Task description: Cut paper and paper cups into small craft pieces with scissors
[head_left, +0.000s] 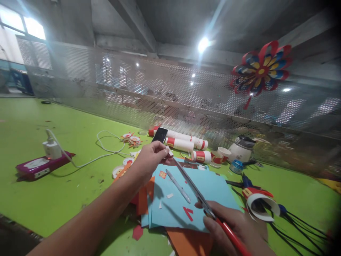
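My left hand [150,158] pinches a small piece of white paper [168,152] between thumb and fingers. From the lower right my right hand [229,227] grips the red handles of a pair of scissors [195,190]. The long blades look nearly together, and their tips reach to just by the white piece; whether they touch it I cannot tell. Beneath lie light blue paper sheets [221,188], with a pen [178,185], a red V-shaped scrap [188,213] and small white scraps on top. Orange paper [190,241] sticks out under them.
Behind the sheets are a phone [160,135], white-and-red paper tubes [181,144], paper cups [224,153], a blue-lidded jar [236,166] and a kettle-like jug [241,149]. A purple power strip [44,165] with a charger and white cable stands left. Black-corded items [290,217] lie right.
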`<action>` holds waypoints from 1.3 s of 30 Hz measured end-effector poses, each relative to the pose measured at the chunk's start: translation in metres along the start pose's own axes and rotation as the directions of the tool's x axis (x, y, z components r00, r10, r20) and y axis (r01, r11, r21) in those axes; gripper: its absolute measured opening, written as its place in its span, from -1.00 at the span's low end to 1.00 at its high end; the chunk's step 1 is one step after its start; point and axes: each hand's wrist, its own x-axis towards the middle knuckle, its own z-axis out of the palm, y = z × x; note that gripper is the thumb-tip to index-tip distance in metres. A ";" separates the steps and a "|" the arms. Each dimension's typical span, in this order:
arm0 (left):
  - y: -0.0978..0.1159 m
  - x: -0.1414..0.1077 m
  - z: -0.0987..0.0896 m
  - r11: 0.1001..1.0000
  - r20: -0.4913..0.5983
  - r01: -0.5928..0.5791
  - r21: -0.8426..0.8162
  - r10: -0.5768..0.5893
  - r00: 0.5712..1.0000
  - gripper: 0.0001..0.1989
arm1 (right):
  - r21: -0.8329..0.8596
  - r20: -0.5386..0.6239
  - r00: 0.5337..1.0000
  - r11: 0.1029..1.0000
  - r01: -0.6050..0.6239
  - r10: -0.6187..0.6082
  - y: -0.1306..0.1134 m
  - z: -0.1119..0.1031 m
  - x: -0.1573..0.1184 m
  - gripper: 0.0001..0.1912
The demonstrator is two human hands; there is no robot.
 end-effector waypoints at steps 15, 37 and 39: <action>0.000 -0.010 0.014 0.993 -0.038 0.010 -0.119 -0.014 0.999 -0.86 | 0.123 0.030 1.000 0.992 0.001 -0.005 -0.003 0.014 0.003 -0.47; -0.009 -0.016 0.024 0.986 -0.115 -0.075 -0.148 0.059 0.992 -0.89 | 0.122 0.003 1.000 0.992 0.020 -0.021 0.000 0.016 0.001 -0.49; -0.010 -0.017 0.023 0.986 -0.117 -0.085 -0.145 0.068 0.991 -0.89 | 0.130 0.009 0.999 0.991 0.032 -0.033 0.000 0.016 0.001 -0.49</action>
